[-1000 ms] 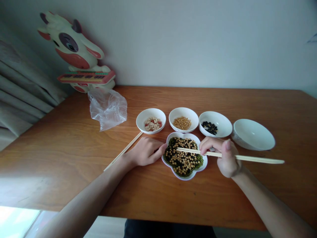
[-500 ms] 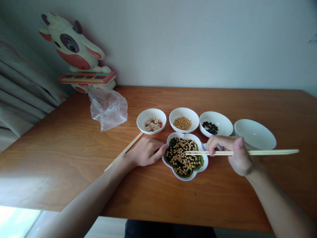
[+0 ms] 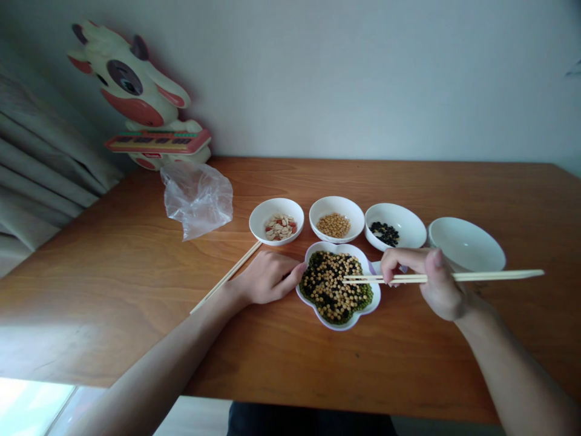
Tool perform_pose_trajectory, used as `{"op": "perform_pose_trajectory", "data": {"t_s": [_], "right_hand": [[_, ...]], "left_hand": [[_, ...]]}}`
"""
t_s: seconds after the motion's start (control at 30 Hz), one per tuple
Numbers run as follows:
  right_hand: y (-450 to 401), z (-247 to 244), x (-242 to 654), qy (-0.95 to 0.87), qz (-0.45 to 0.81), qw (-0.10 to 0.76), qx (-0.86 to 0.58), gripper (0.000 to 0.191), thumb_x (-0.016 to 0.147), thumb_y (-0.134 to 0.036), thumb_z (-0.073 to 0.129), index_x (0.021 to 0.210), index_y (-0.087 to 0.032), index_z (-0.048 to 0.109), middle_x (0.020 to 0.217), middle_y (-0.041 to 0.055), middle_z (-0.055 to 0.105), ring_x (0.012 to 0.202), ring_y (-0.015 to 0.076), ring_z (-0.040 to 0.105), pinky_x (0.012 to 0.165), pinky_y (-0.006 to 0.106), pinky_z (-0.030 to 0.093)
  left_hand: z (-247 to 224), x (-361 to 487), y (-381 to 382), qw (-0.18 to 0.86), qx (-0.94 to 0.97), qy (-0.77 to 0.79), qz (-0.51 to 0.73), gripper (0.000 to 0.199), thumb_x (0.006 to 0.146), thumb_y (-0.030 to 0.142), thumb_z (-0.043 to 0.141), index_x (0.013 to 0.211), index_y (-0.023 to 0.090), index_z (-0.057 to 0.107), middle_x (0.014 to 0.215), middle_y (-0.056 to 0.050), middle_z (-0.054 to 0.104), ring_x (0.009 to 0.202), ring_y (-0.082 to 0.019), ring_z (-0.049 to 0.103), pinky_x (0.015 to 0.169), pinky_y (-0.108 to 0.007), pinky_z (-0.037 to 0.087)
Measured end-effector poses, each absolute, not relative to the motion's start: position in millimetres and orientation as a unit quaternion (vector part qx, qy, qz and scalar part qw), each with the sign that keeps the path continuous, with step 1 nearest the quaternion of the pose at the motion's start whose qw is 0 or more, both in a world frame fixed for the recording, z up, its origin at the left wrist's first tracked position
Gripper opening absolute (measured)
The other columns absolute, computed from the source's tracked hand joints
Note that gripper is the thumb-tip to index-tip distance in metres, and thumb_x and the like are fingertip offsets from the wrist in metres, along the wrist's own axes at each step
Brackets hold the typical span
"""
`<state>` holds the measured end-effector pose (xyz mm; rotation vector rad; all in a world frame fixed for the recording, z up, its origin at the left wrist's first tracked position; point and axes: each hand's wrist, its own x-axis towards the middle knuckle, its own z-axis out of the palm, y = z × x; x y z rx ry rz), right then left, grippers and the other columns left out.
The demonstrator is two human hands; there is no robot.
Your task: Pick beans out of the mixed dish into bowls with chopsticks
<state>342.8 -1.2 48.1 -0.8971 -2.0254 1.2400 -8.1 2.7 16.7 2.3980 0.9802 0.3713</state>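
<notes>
My right hand grips a pair of pale chopsticks, whose tips are over the beans in a flower-shaped bowl. Black, yellow and green beans fill that bowl. At its left rim rests my left hand, with thumb and fingertips against the edge. Behind stand a white bowl of pale and reddish pieces, one of yellow beans, and one of black beans. An empty white bowl stands to their right.
Another pair of chopsticks lies beside and partly under my left forearm. A crumpled plastic bag and a cow-shaped toy keyboard are at the back left of the wooden table. A grey curtain hangs at the left.
The chopstick tips in my right hand have shifted slightly right over the flower-shaped bowl. My left hand stays at the rim. The whole view has moved very slightly.
</notes>
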Motion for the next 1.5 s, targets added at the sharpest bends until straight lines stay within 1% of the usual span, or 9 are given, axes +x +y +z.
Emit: {"op": "perform_pose_trajectory", "data": {"t_s": [0.33,0.57,0.7,0.8,0.97,1.07,1.23,1.37,1.5], "right_hand": [[-4,53,341,-0.762,0.453,0.294,-0.358,0.081,0.105,-0.077,0.016,0.079,-0.021,0.069,0.072,0.0053,0.063,0.066,0.02,0.058,0.064,0.035,0.043],[-5,50,340,-0.755,0.449,0.323,-0.351,0.079,0.108,-0.07,0.019,0.079,-0.019,0.072,0.071,0.0059,0.066,0.063,0.0186,0.061,0.06,0.034,0.046],[-5,45,342,-0.746,0.439,0.358,-0.349,0.08,0.108,-0.072,0.02,0.078,-0.021,0.074,0.069,0.0059,0.067,0.062,0.0192,0.061,0.059,0.034,0.046],[-5,44,341,-0.717,0.417,0.425,-0.362,0.084,0.104,-0.077,0.02,0.076,-0.023,0.077,0.068,0.0069,0.068,0.063,0.0218,0.062,0.06,0.037,0.046],[-1,47,329,-0.613,0.329,0.636,-0.335,0.082,0.103,-0.078,0.026,0.066,-0.026,0.078,0.058,0.007,0.065,0.062,0.0245,0.063,0.058,0.038,0.047],[4,43,319,-0.573,0.301,0.687,-0.331,0.075,0.102,-0.076,0.034,0.067,-0.026,0.078,0.059,0.0057,0.065,0.06,0.0231,0.061,0.057,0.038,0.046],[8,35,313,-0.568,0.347,0.629,-0.402,0.069,0.099,-0.08,0.037,0.079,-0.026,0.076,0.072,0.009,0.066,0.068,0.0276,0.062,0.058,0.04,0.045],[0,38,319,-0.583,0.367,0.595,-0.414,0.072,0.098,-0.082,0.029,0.076,-0.027,0.071,0.073,0.0109,0.063,0.067,0.0291,0.059,0.058,0.041,0.043],[-6,41,323,-0.621,0.406,0.544,-0.393,0.075,0.103,-0.075,0.024,0.075,-0.024,0.071,0.071,0.0099,0.063,0.066,0.0269,0.058,0.059,0.04,0.043]], "left_hand": [[16,-8,3,0.252,0.887,0.361,0.141,0.047,0.114,0.036,0.031,0.076,0.018,0.05,0.076,-0.003,0.064,0.064,-0.013,0.052,0.068,-0.029,0.037],[16,-9,2,0.248,0.89,0.355,0.144,0.048,0.114,0.036,0.031,0.075,0.018,0.05,0.074,-0.003,0.063,0.062,-0.013,0.049,0.067,-0.029,0.036],[15,-9,3,0.25,0.889,0.358,0.139,0.047,0.114,0.036,0.031,0.075,0.018,0.049,0.073,-0.002,0.062,0.062,-0.013,0.049,0.067,-0.029,0.036],[16,-8,3,0.253,0.888,0.357,0.14,0.047,0.114,0.036,0.031,0.075,0.018,0.048,0.074,-0.003,0.062,0.062,-0.013,0.049,0.067,-0.029,0.036],[17,-7,3,0.254,0.889,0.355,0.141,0.047,0.114,0.036,0.03,0.076,0.018,0.049,0.075,-0.003,0.063,0.063,-0.013,0.05,0.067,-0.029,0.037],[18,-7,2,0.25,0.89,0.355,0.144,0.047,0.114,0.036,0.03,0.076,0.018,0.051,0.075,-0.003,0.064,0.064,-0.014,0.05,0.067,-0.03,0.037],[18,-6,2,0.249,0.889,0.356,0.147,0.048,0.114,0.035,0.031,0.073,0.018,0.051,0.072,-0.003,0.062,0.061,-0.013,0.049,0.066,-0.029,0.037],[18,-6,2,0.252,0.889,0.352,0.149,0.048,0.114,0.035,0.031,0.073,0.018,0.05,0.071,-0.003,0.061,0.06,-0.013,0.049,0.065,-0.029,0.037],[18,-6,2,0.257,0.887,0.354,0.146,0.048,0.114,0.035,0.03,0.073,0.018,0.049,0.072,-0.003,0.061,0.06,-0.013,0.049,0.065,-0.029,0.037]]}}
